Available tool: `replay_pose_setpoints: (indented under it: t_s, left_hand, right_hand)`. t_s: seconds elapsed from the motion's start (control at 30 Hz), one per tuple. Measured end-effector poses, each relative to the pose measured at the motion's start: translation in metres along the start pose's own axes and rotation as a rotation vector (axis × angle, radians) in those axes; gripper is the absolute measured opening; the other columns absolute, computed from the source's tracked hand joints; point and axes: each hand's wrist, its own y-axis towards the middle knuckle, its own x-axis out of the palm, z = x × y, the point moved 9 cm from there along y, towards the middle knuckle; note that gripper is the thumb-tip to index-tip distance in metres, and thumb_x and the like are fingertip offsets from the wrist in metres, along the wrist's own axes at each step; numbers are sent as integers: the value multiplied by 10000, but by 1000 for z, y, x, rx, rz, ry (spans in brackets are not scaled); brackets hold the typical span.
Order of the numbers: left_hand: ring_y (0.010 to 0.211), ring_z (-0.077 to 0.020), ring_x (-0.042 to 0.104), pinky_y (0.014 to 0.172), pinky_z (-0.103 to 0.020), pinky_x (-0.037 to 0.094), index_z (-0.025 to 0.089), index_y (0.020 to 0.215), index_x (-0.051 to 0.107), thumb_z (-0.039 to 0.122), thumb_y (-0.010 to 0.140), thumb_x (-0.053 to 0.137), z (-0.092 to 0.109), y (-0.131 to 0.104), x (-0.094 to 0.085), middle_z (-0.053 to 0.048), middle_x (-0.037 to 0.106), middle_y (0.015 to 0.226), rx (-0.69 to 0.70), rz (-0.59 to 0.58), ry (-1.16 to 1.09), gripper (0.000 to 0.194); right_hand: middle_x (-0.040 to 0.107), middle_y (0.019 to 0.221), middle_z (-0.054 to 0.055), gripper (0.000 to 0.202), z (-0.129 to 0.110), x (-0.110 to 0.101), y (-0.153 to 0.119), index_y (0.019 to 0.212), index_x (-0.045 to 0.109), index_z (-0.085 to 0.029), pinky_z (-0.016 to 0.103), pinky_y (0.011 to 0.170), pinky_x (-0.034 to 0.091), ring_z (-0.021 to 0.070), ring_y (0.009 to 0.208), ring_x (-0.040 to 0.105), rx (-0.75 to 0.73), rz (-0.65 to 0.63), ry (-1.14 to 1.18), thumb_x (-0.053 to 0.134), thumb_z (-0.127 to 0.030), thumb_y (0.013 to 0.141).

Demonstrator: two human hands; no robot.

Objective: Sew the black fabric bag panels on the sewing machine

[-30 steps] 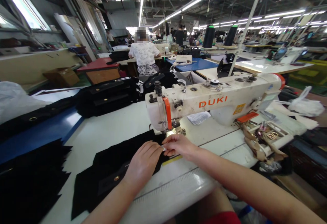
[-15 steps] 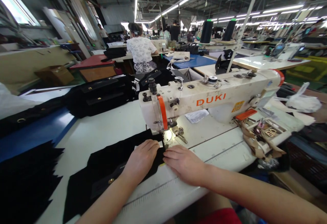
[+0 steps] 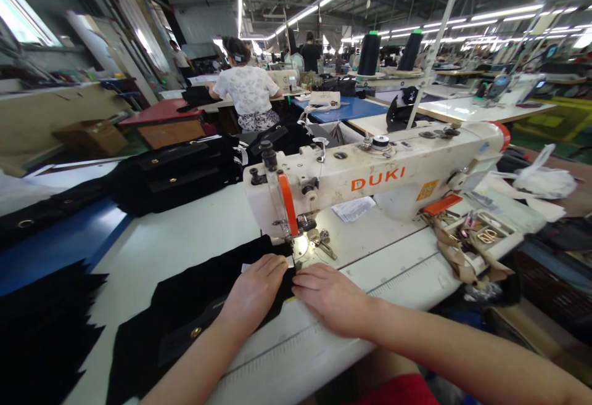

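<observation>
The left hand presses the tag on the cloth, likely against slipping; at three o'clock, the right hand touches the cloth's edge. Any pinching is hidden.

Running this remotely, so heads up: the bare left hand, on the near side of the white metal sewing machine with orange lettering, covers the middle of a thin white strip; I only get its ends. Print on the white paper sheet beneath the machine's too small for me. Left of the machine, my frame chops off the jagged black fabric stack.
</observation>
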Motion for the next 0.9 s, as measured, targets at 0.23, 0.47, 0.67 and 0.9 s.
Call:
replay_pose_setpoints:
  t_s: [0.23,0.47,0.67,0.9]
  left_hand:
    - [899,-199,643,817,-330,560,145,951,629,36,902,354,-1,0,3,-73,693,922,-17,-61,-13,300]
    - [943,-217,665,860,-361,563,117,990,666,56,910,367,-4,-6,11,-103,716,994,8,-74,18,316]
    - [1104,-229,625,956,-397,526,123,1154,642,277,957,418,-9,-17,10,-117,684,1166,-129,-137,-87,336]
    - [1212,-245,565,1029,-430,471,151,1257,596,366,937,456,-15,-21,21,-107,620,1297,-227,-223,-169,411]
  right_hand:
    - [680,1050,91,195,9,-3,5,1021,662,-132,327,951,427,196,1021,569,52,-17,59,489,-151,933]
    - [650,863,62,123,39,-2,27,953,666,-139,320,816,444,207,851,554,128,-72,-108,554,-172,912]
    - [617,851,53,67,39,6,27,893,646,-144,318,802,430,207,851,529,81,-85,-196,591,-183,893]
    - [624,870,65,97,44,7,30,900,647,-141,332,809,416,206,868,536,69,-109,-197,552,-158,908]
